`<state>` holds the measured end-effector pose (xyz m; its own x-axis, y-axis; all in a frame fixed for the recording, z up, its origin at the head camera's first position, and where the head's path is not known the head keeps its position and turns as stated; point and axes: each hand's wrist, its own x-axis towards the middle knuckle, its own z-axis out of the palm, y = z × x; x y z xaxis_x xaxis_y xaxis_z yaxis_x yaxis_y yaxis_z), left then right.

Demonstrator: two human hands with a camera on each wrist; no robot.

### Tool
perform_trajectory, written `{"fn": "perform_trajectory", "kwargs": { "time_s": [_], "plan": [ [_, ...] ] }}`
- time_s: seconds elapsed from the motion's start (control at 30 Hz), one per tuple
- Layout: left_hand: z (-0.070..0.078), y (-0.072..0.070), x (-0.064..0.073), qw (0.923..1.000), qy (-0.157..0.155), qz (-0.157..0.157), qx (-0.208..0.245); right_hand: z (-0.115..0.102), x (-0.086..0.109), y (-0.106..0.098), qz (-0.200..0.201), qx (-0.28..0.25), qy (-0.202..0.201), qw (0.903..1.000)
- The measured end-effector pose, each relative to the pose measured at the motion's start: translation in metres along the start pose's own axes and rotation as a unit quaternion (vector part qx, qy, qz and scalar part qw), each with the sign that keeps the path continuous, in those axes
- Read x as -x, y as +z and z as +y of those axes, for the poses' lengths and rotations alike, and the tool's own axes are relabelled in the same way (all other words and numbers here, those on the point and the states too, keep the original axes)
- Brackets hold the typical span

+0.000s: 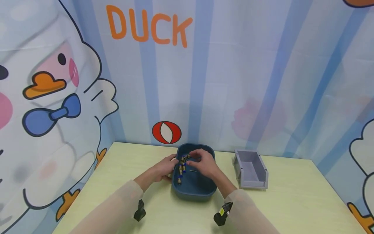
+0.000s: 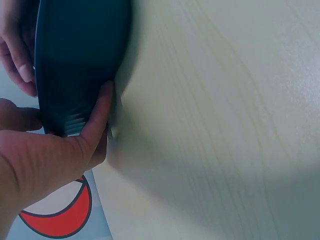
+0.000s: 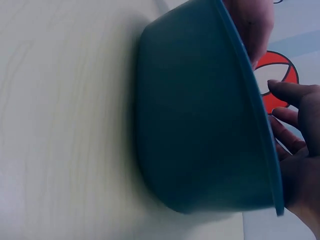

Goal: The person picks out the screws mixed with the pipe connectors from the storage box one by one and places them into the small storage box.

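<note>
A dark blue plastic bin (image 1: 194,191) stands on the table, with several small brass fittings with blue parts (image 1: 181,169) in a row along its left inside. My left hand (image 1: 165,167) grips the bin's left wall; in the left wrist view one finger presses along the outside. Over the bin's inside hangs my right hand (image 1: 204,162), its fingertips right at the upper fittings. The right wrist view shows those fingers loosely bent and apart, with no piece visible between them. A thin, light-coloured sliver (image 1: 193,171) lies on the bin floor beneath the right hand.
To the right of the blue bin stands a grey open-front storage bin (image 1: 251,169). The pale wood-grain table (image 1: 295,195) ends at a curtain (image 1: 216,81) printed with ducks. Black wrist cameras sit on both sleeves.
</note>
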<state>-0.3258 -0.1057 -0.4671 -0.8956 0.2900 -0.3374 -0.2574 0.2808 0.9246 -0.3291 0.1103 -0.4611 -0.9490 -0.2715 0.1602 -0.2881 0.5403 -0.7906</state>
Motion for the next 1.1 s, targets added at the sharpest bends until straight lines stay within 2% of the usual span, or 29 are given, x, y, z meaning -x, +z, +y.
{"fn": "perform_trajectory", "kwargs": {
  "time_s": [0.3,0.53,0.83,1.1],
  "plan": [
    [0.007,0.001,0.000,0.9996,0.019,-0.017,-0.009,0.002,-0.002,0.008,0.024,0.025,0.030,0.9989],
    [0.013,-0.002,0.001,0.9992,0.025,-0.023,-0.023,0.004,-0.004,0.010,0.035,0.030,0.038,0.9982],
    [0.004,-0.004,0.001,0.9991,0.031,-0.011,-0.027,0.008,-0.007,0.016,0.020,0.048,0.043,0.9977],
    [0.000,-0.002,0.002,0.9987,0.034,-0.010,-0.036,0.013,-0.005,0.020,0.021,0.059,0.081,0.9948]
  ]
}}
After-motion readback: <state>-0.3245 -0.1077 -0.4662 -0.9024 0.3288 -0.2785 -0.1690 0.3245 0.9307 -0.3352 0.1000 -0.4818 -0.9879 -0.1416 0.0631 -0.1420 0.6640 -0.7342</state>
